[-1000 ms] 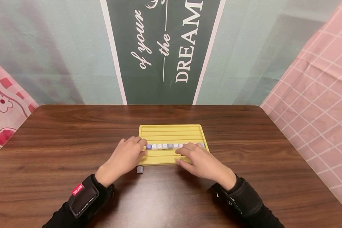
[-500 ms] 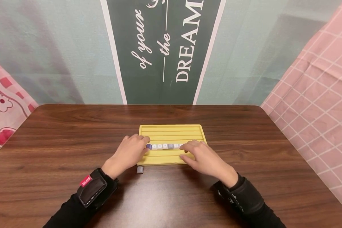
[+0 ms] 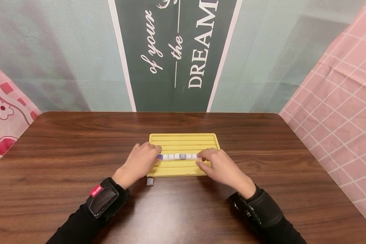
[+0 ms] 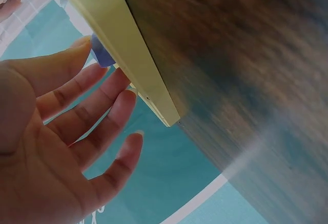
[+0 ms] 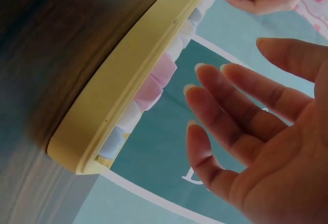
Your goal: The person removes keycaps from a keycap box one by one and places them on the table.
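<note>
A yellow ridged tray (image 3: pixel 178 169) lies on the table, with a row of keycaps (image 3: pixel 177 157) across one of its slots. At the row's left end, my left hand (image 3: pixel 139 162) pinches a purple keycap (image 4: pixel 102 52) between thumb and fingers. My right hand (image 3: pixel 222 166) hovers over the tray's right part, fingers loosely bent and holding nothing. Beneath it in the right wrist view sit pink keycaps (image 5: pixel 163 71), a white one (image 5: pixel 129 115) and a pale blue keycap (image 5: pixel 111 143) at the row's end. In the head view my right hand hides that end.
One loose grey keycap (image 3: pixel 150 182) lies on the wooden table (image 3: pixel 183 210), just in front of the tray's near left corner. A printed cloth (image 3: pixel 88 67) hangs behind the table, and pink cloths (image 3: pixel 341 101) hang at the sides.
My left hand has shifted a little to the right at the purple keycap. My right hand has drawn slightly right, uncovering more of the row. The tray and loose grey keycap stay put.
</note>
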Demonstrator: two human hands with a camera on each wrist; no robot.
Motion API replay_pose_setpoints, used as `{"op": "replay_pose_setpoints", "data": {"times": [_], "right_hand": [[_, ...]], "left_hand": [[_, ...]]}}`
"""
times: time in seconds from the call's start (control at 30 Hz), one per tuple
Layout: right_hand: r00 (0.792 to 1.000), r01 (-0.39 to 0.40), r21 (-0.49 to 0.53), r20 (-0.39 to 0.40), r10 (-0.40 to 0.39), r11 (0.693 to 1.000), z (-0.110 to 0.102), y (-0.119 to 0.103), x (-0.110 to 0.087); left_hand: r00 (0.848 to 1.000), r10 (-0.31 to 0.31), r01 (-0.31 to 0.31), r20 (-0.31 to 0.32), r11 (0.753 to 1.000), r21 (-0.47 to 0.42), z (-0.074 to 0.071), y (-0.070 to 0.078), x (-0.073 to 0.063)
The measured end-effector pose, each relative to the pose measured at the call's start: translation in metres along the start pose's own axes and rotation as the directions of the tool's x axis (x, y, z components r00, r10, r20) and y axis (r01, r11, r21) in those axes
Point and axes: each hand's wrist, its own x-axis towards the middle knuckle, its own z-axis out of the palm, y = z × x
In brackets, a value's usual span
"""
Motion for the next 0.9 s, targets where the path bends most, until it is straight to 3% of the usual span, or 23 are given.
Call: {"op": "replay_pose_setpoints", "data": {"times": [0.37, 0.9], "right_hand": [[0.994, -0.107, 0.039, 0.019, 0.106, 0.993, -0.002, 0.0033, 0.0021], [0.992, -0.127, 0.028, 0.01, 0.126, 0.992, -0.0006, 0.0065, 0.0019]], "left_hand": [[1.0, 0.008, -0.008, -0.003, 1.0, 0.014, 0.0018, -0.0014, 0.0034], [1.0, 0.014, -0.014, 0.001, 0.999, 0.035, 0.0033, -0.0029, 0.0052]]}}
